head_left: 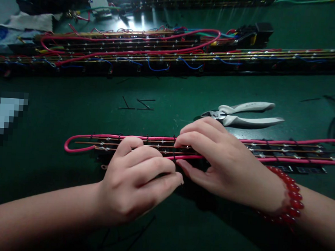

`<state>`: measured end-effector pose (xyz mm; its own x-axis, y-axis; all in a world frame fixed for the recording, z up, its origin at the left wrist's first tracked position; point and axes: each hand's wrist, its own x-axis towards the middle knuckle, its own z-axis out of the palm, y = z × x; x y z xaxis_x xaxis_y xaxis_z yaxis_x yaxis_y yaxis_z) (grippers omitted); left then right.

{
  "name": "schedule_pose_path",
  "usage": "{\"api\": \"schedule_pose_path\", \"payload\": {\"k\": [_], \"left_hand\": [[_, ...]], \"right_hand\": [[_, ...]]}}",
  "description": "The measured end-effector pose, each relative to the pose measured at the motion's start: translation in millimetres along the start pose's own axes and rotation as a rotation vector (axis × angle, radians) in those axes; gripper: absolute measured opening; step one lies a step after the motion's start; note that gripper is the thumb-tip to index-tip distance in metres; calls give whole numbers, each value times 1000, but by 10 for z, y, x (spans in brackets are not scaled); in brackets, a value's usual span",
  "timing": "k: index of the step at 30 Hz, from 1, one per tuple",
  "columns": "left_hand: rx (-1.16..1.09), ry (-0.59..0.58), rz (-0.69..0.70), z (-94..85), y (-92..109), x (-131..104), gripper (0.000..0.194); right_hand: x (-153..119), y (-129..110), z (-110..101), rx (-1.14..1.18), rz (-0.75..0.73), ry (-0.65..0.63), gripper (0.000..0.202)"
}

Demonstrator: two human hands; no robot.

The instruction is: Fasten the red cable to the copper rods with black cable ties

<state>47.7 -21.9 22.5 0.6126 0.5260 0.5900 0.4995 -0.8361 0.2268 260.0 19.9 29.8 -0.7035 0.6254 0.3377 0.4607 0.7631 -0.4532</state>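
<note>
A long dark strip assembly (132, 145) with brass-coloured rods and soldered joints lies across the table. Along both its sides runs a red cable (83, 136), looped round at the left end and fastened with several black cable ties (174, 156). My left hand (141, 177) is closed at the near side, fingertips pinched by a tie, with a dark tip showing at the fingers. My right hand (224, 163) grips across the assembly, fingers on the far side and thumb by the near cable. White-handled cutting pliers (242, 114) lie just beyond it, handles spread.
Behind, a longer wired strip (245, 58) spans the table, with another red-cabled assembly (127, 43) against it. Cut black tie scraps (137, 104) are scattered on the green table (58, 103). Bags and cloth (32, 20) lie at the far left.
</note>
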Motion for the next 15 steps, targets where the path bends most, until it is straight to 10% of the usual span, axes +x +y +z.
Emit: {"api": "schedule_pose_path", "payload": {"k": [15], "left_hand": [[32,-42,118,-60,-23,35,7]], "right_hand": [[-20,-8,17,-47,101,-73,13]]}}
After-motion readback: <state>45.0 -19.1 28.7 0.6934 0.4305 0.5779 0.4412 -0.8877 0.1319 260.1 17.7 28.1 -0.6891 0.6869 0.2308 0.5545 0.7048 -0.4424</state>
